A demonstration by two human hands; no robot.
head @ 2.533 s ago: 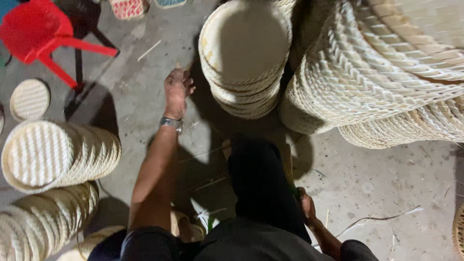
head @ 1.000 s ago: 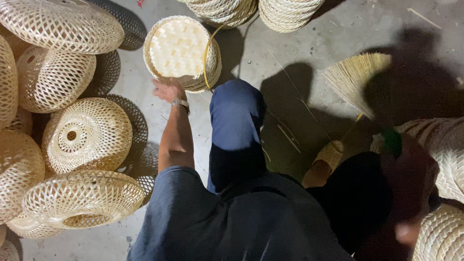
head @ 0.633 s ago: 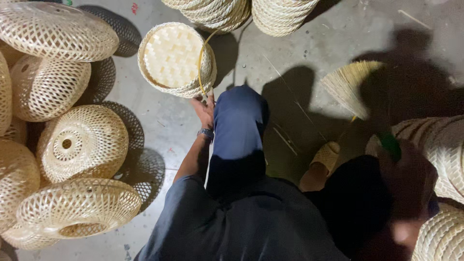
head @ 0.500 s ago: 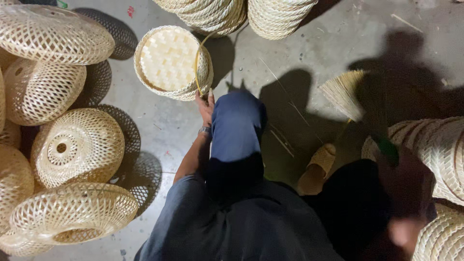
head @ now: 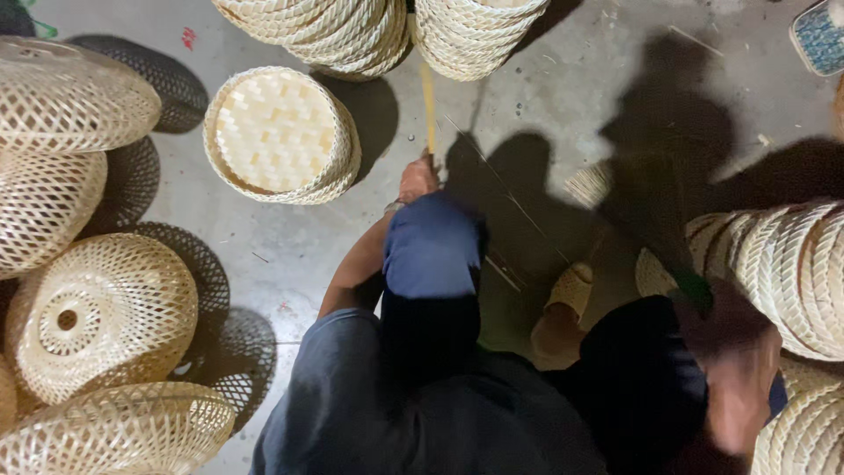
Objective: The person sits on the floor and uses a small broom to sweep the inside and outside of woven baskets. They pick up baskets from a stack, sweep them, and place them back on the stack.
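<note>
Head view looks straight down at a person crouched on a grey concrete floor. The left hand reaches out past a knee in blue trousers and is curled tight around a thin bamboo strip. The strip is long and yellow and runs up from the fist toward the stacks at the top. The right hand is low on the right and very blurry, so I cannot tell if it is spread out or gripping something.

Just left of the strip a round flat woven basket sits on the floor with its pale inside facing up. 2 stacks of baskets stand at the top edge. On the left side lie big open-weave lampshades, and they throw net shadows on the floor. On the right side a tall stack of trays leans on its side. A tan sandal shows near the middle, next to the dark trouser leg.
</note>
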